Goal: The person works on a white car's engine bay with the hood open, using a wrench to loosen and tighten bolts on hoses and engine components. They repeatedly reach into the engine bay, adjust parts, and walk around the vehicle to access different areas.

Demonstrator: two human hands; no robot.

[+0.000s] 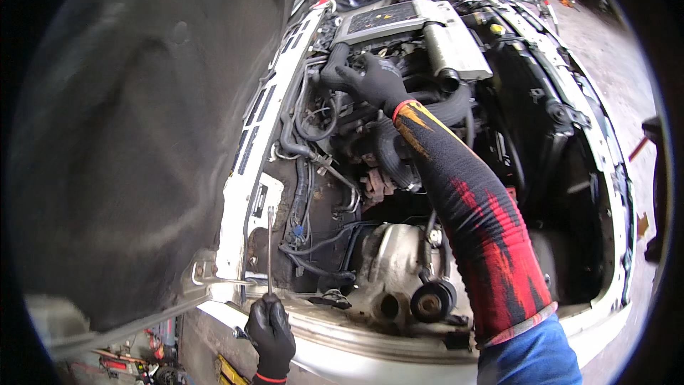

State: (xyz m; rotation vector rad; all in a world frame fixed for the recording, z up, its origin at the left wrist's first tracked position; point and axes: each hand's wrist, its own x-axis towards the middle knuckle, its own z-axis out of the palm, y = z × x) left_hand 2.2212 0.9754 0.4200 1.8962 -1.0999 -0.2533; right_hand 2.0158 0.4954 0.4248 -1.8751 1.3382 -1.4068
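Observation:
My right hand (380,85), in a black glove, reaches over the engine with its fingers apart. Its fingertips are at a thick black rubber hose (333,70) beside the silver engine-top cover (450,41); whether they press on it I cannot tell. At the near left edge of the engine bay, my left hand (272,331), also gloved in black, is closed around a long thin metal-shafted tool (270,257). The shaft points away from me toward the white inner wing, and its grip is hidden in the fist. A small shiny metal piece shows beside that hand.
The raised hood (142,135) fills the left side. Hoses and wiring (303,192) run along the bay's left wall. Nearer me are a pale metal housing (392,264) and a round black-rimmed part (432,301). The black radiator side (534,93) and white body rail lie right.

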